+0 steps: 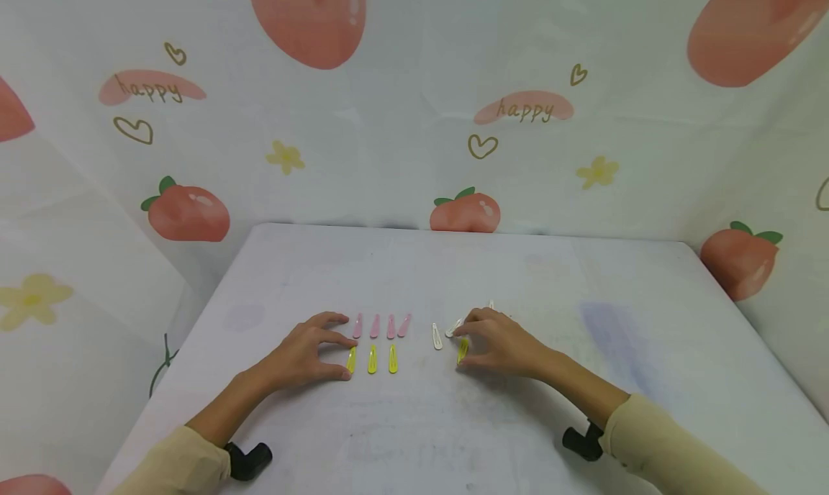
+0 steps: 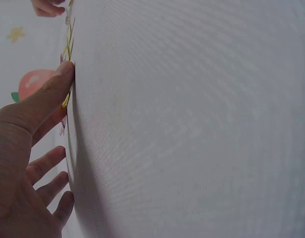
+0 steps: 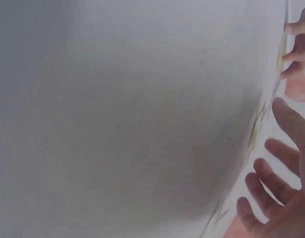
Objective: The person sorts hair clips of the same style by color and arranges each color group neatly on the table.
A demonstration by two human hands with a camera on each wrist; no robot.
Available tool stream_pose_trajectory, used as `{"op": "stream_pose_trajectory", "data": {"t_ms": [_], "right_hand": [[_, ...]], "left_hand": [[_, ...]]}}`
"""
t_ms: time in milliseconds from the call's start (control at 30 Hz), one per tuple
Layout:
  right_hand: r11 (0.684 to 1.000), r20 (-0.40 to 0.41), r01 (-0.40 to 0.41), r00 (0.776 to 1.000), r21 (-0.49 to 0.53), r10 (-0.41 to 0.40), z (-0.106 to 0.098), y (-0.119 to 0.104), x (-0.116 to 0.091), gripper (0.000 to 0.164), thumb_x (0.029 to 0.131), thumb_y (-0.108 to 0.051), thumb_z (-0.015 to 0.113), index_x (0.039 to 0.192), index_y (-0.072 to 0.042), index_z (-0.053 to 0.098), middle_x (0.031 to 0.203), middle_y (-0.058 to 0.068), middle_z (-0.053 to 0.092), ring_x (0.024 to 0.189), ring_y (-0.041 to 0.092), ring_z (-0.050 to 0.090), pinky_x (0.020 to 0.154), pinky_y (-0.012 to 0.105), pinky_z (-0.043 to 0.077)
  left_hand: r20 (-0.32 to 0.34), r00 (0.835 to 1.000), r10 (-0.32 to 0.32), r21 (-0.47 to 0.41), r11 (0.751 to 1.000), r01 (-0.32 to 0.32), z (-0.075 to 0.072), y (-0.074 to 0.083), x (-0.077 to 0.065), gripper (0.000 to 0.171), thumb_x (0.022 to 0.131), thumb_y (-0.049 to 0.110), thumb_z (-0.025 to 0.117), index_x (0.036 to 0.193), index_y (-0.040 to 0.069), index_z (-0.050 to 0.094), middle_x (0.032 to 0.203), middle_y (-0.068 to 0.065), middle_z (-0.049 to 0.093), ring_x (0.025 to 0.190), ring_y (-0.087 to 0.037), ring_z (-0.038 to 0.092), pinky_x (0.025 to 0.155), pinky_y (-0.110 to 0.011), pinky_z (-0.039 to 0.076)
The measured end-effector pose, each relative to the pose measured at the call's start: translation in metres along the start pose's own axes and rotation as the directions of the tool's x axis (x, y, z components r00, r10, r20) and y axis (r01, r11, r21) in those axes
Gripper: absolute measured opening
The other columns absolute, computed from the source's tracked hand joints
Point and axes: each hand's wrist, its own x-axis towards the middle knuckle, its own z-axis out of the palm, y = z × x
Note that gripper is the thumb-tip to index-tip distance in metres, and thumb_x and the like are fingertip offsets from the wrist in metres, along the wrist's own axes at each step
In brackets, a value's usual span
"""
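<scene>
In the head view, my left hand [image 1: 307, 355] has its thumb and index finger at the two ends of a yellow hair clip [image 1: 351, 360], pinching it lengthwise on the table. The left wrist view shows the index fingertip against yellow, the other fingers spread. Two more yellow clips [image 1: 372, 359] lie to its right, below a row of several pink hair clips [image 1: 375, 327]. My right hand [image 1: 501, 345] hovers around another yellow clip [image 1: 463, 350], thumb and fingers apart. White hair clips [image 1: 437, 336] lie beside and behind that hand, one partly hidden.
The white table [image 1: 401, 437] extends around the clips, with a bluish stain [image 1: 618, 337] on the right. A cloth backdrop [image 1: 388, 135] with peaches and flowers hangs behind it. Black devices [image 1: 249, 461] sit at both wrists, below beige sleeves [image 1: 667, 437].
</scene>
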Motion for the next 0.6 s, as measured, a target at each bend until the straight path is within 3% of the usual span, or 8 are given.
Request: {"op": "stream_pose_trajectory", "data": {"t_ms": [133,367,600], "right_hand": [[0.999,0.031,0.030,0.999,0.044,-0.031,-0.001,0.008,-0.004,0.035,0.080,-0.028,0.082,0.113,-0.017,0.075,0.107,-0.006,0.063,0.104,0.015,0.057,0.089,0.039,0.048],[0.999,0.075,0.001,0.997,0.035,-0.003,-0.001,0.011,-0.007,0.028,0.080,-0.023,0.083,0.106,-0.015,0.076,0.107,-0.005,0.062,0.105,0.018,0.057,0.092,0.041,0.048],[1.000,0.058,0.012,0.998,0.003,-0.012,0.003,0.012,-0.012,0.024,0.080,-0.021,0.083,0.103,-0.015,0.078,0.105,-0.006,0.062,0.103,0.016,0.057,0.091,0.038,0.049]], "left_hand": [[0.006,1.000,-0.005,-0.001,1.000,0.005,0.000,0.001,0.000,0.046,0.071,0.038,0.089,0.112,0.021,0.078,0.140,-0.008,0.054,0.133,-0.034,0.044,0.103,-0.061,0.037],[0.009,1.000,-0.011,0.000,1.000,0.011,0.000,0.002,0.001,0.046,0.071,0.038,0.089,0.112,0.021,0.078,0.140,-0.008,0.054,0.133,-0.035,0.044,0.103,-0.061,0.037],[0.004,1.000,-0.018,0.002,1.000,0.018,-0.001,0.002,0.000,0.047,0.070,0.038,0.090,0.112,0.021,0.078,0.140,-0.008,0.054,0.133,-0.035,0.044,0.103,-0.062,0.038]]}}
